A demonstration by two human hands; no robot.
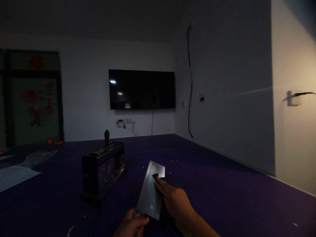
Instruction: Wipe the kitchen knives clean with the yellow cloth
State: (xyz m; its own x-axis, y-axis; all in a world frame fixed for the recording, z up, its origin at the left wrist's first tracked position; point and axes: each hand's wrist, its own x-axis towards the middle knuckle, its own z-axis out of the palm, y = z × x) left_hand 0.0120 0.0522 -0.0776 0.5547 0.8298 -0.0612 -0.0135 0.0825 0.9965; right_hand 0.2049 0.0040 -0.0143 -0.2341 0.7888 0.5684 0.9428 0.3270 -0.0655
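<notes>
A broad, shiny cleaver [151,192] is tilted up in front of me, its blade pointing away over the dark purple surface. My left hand [133,223] is closed around its handle end, thumb by the base of the blade. Against the upper blade, my right hand [174,199] presses a dark cloth [155,177] with its fingers. More of the cloth hangs behind the right hand, mostly lost in shadow. To the left stands a black knife block [103,171] with clear sides, and one dark knife handle [106,138] sticks up from its top.
White sheets of paper [17,176] and a crumpled clear plastic bag [38,158] lie at the left. Small orange pieces [50,141] sit at the far edge. A television [142,89] hangs on the far wall, and a black cable [190,82] runs down the right wall.
</notes>
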